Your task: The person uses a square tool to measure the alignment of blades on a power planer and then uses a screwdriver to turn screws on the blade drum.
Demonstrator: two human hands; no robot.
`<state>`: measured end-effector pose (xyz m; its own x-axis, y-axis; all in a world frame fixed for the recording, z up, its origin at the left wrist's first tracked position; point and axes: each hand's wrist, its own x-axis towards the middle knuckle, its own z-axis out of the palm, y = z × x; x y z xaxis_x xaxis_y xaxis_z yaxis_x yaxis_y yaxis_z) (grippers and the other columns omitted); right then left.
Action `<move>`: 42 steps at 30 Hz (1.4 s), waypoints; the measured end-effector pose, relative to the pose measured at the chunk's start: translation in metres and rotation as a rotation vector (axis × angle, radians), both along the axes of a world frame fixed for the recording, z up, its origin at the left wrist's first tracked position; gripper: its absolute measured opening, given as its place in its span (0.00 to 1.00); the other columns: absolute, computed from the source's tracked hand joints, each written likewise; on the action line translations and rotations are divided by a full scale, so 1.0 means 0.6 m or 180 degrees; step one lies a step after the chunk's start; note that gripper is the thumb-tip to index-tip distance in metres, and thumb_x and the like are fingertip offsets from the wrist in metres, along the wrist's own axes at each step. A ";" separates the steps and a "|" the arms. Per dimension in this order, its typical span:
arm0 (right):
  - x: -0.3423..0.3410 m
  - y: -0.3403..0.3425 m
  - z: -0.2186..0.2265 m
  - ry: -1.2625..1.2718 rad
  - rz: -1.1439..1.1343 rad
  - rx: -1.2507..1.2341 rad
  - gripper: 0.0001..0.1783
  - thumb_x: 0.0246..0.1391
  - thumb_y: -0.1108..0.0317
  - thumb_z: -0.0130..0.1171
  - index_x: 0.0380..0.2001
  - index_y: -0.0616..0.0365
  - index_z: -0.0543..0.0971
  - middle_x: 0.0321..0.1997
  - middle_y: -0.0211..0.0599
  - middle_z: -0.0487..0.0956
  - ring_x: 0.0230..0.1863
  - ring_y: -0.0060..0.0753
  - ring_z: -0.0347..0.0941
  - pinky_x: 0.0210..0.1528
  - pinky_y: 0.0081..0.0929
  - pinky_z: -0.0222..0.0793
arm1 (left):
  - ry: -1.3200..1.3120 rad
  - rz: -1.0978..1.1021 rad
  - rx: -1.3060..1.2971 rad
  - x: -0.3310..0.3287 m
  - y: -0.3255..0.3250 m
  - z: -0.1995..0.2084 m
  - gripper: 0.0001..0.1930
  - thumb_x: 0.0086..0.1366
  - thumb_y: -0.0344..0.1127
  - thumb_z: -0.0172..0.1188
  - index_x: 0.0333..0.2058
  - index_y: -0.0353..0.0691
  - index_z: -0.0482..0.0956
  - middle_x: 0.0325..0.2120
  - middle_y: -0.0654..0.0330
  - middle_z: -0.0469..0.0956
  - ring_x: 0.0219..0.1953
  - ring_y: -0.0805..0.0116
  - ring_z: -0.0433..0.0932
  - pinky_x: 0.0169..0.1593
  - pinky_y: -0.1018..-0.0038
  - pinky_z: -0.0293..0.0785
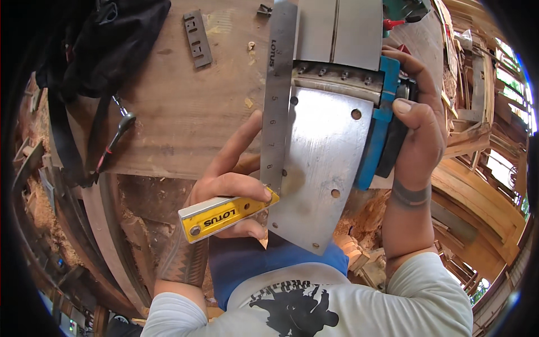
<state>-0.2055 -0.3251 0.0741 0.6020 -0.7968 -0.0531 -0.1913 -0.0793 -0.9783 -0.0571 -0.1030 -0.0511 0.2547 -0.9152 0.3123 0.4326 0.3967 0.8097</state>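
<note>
An electric planer (325, 146) lies upside down, its shiny metal sole facing up and its blue side housing to the right. Between the two sole plates shows the cutter drum (339, 83) with a row of small bolts. A try square (275, 121) rests with its steel blade lengthwise along the sole's left edge. Its yellow handle is pinched between the thumb and fingers of my left hand (224, 185), one finger stretched up beside the blade. My right hand (421, 121) grips the planer's right side near the drum, thumb bent over the housing; some fingers are hidden behind it.
A slotted planer blade (196, 39) lies on the wooden bench (168, 135) at the far left. Nearer the left edge are a black bag (118, 45) with hanging straps and a ratchet-like tool (117, 137). Stacked timber (477, 196) stands on the right; wood shavings cover the ground.
</note>
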 end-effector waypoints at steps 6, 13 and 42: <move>-0.007 -0.006 -0.010 -0.0048 0.0064 -0.0144 0.30 0.50 0.70 0.48 0.58 0.69 0.74 0.51 0.40 0.78 0.46 0.23 0.73 0.55 0.19 0.68 | -0.0013 0.0033 0.0186 0.000 0.002 0.006 0.24 0.50 0.51 0.81 0.43 0.48 0.85 0.77 0.41 0.44 0.71 0.31 0.61 0.67 0.48 0.72; -0.005 -0.002 -0.012 -0.0087 0.0050 -0.0135 0.29 0.51 0.71 0.49 0.58 0.70 0.75 0.51 0.39 0.78 0.47 0.23 0.72 0.55 0.19 0.67 | 0.0085 0.0012 0.0234 0.003 0.004 0.002 0.24 0.49 0.52 0.81 0.41 0.48 0.85 0.76 0.41 0.44 0.70 0.30 0.62 0.66 0.47 0.73; -0.008 0.002 -0.021 -0.0172 0.0099 -0.0108 0.31 0.50 0.69 0.54 0.59 0.69 0.74 0.50 0.39 0.79 0.48 0.24 0.75 0.56 0.22 0.70 | -0.0834 0.0129 0.0324 0.011 0.012 -0.008 0.33 0.47 0.66 0.77 0.45 0.50 0.85 0.76 0.43 0.50 0.67 0.37 0.71 0.62 0.54 0.78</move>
